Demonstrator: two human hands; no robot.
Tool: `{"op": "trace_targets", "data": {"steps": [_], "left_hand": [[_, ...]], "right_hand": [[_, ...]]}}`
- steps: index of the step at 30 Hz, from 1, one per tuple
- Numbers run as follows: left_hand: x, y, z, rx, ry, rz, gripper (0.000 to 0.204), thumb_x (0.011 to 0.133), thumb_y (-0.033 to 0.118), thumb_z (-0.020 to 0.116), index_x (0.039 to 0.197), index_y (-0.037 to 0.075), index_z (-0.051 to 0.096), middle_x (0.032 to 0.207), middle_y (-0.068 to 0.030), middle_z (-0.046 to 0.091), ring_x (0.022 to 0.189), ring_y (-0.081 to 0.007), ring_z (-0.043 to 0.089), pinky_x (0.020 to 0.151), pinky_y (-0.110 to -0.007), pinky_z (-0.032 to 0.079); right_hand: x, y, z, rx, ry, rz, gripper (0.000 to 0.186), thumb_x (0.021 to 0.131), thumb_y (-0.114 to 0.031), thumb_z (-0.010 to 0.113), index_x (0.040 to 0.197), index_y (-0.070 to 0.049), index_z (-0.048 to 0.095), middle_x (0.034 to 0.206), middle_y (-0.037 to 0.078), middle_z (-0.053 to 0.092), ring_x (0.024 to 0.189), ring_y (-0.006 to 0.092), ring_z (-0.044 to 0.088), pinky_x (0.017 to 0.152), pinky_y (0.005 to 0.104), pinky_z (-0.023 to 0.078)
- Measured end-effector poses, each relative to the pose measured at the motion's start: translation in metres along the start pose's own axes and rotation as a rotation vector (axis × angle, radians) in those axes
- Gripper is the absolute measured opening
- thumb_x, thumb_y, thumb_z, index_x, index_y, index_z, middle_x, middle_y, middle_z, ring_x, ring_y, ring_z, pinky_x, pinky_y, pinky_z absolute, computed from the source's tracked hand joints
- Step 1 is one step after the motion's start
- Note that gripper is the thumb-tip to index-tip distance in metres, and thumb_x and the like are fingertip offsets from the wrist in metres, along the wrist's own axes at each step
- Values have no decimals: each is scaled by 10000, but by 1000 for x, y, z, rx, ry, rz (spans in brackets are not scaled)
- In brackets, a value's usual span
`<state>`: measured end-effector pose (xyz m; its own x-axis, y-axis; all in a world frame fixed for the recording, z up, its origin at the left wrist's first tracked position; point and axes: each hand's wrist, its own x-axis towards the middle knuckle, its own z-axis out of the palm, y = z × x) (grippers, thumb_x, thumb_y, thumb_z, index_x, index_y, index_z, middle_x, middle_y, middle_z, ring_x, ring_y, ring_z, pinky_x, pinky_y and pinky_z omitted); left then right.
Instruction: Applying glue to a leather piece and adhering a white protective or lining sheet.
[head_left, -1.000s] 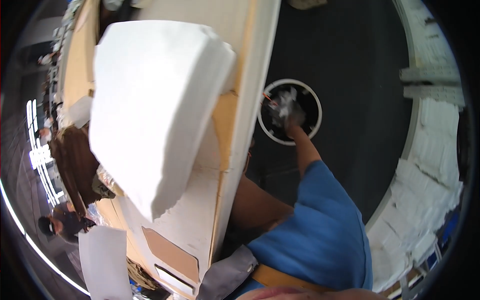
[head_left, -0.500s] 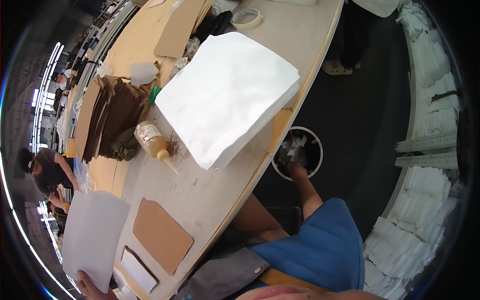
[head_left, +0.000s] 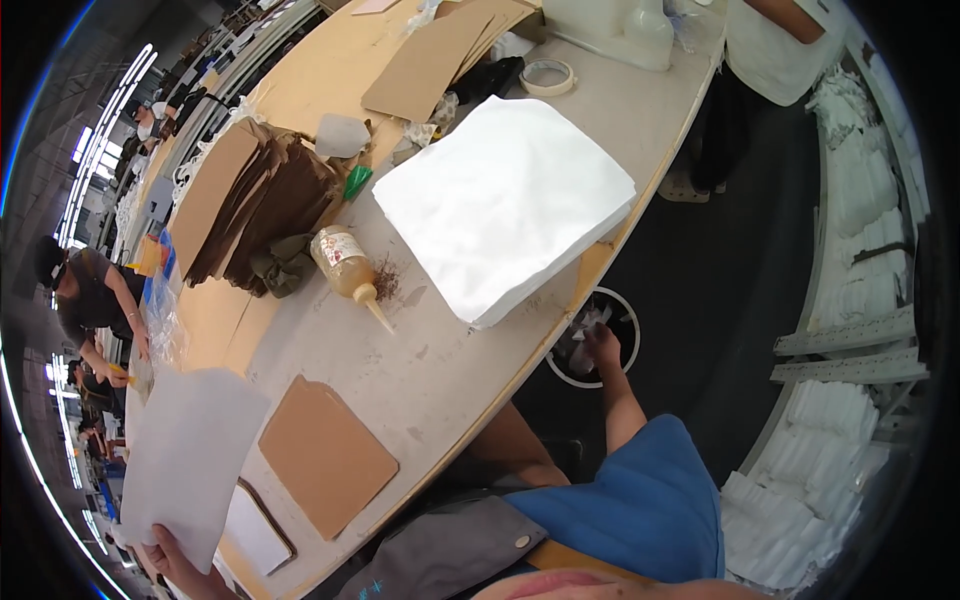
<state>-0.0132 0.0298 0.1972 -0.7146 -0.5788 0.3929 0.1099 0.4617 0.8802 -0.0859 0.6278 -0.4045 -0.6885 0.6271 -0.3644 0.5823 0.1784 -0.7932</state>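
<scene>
At the lower left, my left hand [head_left: 172,556] grips the bottom edge of a translucent white sheet [head_left: 195,455], thumb in front, holding it raised over the table's end. My right hand [head_left: 603,345] reaches down beside the table over a round, white-rimmed bin [head_left: 637,340] with crumpled scraps [head_left: 580,350] in it. Its fingers are dark and unclear, so any hold on the scraps cannot be made out. A brown cardboard piece [head_left: 325,455] lies on the table near the raised sheet. Next to it is a white, dark-edged pad [head_left: 255,535], partly covered by the sheet.
A thick stack of white sheets [head_left: 510,205] sits by the table's edge. Left of it are a glue bottle [head_left: 345,265] on its side and upright brown pieces [head_left: 245,210]. Tape [head_left: 547,77] lies farther back. White bundles fill shelves [head_left: 850,360] at right; a co-worker [head_left: 95,300] stands far left.
The view has shifted, so the table's contents appear farther right. My left hand still holds the sheet. My right hand remains at the bin, its fingers now appearing higher over the scraps.
</scene>
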Motion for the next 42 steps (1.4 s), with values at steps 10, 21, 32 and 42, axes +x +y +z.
{"op": "trace_targets", "data": {"steps": [10, 21, 32, 42], "left_hand": [[2, -14, -10, -64, -17, -29, 384, 1040, 313, 616, 1297, 30, 580, 1213, -98, 658, 1081, -184, 651, 918, -334, 550], [20, -47, -43, -114, 38, -33, 386, 1036, 300, 626, 1313, 34, 587, 1235, -96, 660, 1113, -181, 645, 931, -326, 545], [-1, -9, 7, -64, 117, -84, 462, 992, 230, 665, 1359, -24, 543, 1300, -169, 614, 1159, -273, 605, 976, -409, 508], [14, -51, -44, -70, 125, -88, 376, 1027, 300, 642, 1284, 30, 591, 1205, -99, 668, 1078, -175, 651, 915, -317, 543]], "right_hand": [[-62, -245, -203, 395, 686, -526, 167, 1017, -164, 637, 1006, -4, 684, 904, 8, 663, 804, 78, 573, 758, 237, 476], [55, -577, -145, -399, 382, -1387, 321, 896, -233, 716, 1204, -145, 696, 1078, 56, 729, 998, 260, 687, 845, 387, 546], [147, -630, -70, -1203, -77, -1234, 688, 799, -273, 824, 1433, -216, 563, 1528, 34, 500, 1354, 272, 515, 1090, 414, 469], [156, -636, -55, -1120, -160, -1273, 562, 797, -391, 807, 1314, -219, 668, 1354, 3, 645, 1259, 245, 589, 1031, 416, 489]]}}
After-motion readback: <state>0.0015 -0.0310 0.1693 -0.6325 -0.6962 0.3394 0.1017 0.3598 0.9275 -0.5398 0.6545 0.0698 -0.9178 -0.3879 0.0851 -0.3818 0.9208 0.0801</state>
